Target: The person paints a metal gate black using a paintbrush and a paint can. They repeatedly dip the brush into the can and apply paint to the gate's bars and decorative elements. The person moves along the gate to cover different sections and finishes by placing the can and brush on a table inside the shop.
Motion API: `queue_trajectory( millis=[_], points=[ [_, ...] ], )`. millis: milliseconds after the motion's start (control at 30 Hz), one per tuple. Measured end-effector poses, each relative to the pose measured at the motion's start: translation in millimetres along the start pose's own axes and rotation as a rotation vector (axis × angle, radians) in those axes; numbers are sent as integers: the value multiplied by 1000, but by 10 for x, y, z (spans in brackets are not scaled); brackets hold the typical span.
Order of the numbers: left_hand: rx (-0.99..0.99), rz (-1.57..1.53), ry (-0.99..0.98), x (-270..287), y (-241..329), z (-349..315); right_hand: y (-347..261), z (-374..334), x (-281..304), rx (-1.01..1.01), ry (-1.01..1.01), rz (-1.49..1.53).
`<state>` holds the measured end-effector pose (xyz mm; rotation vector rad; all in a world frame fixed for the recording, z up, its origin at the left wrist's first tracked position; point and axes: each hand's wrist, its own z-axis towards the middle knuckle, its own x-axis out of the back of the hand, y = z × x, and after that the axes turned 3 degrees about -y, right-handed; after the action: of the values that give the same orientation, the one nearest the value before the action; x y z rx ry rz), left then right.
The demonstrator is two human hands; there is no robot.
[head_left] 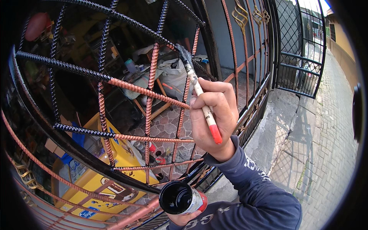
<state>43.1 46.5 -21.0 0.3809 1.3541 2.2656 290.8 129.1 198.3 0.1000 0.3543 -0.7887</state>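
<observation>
My right hand [219, 111] is closed around a paintbrush [196, 85] with a paint-smeared white handle and a red end. Its dark, wet bristles touch a twisted bar of the metal window grille [132, 89], high in the middle of the view. Black paint covers the upper and left bars, while the lower and right ones are copper-brown. Below, my left hand [184, 218] grips a small open can [198, 204] of black paint, held upright near the grille's lower frame. The can hides most of the left fingers.
Behind the grille stand a yellow box-shaped cabinet [119, 153], a pale sack [172, 74] and several cans on a stone-patterned floor. Copper-brown bars with gold twisted ornaments [240, 16] rise at the right, beside a black gate [301, 50]. A paved lane [333, 126] runs along the far right.
</observation>
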Motion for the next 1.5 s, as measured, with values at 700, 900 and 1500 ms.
queue_trajectory(
  millis=[700, 900, 1500],
  points=[
    [-44, -47, 48, -28, 25, -20, -128, -5, -198, -24, -168, -111],
    [-6, -129, 55, -15, 36, -15, -142, -6, -235, -99, -289, -183],
    [-17, -129, 97, -25, 131, 39, -34, 465, 306, -29, -144, -129]
  ],
)
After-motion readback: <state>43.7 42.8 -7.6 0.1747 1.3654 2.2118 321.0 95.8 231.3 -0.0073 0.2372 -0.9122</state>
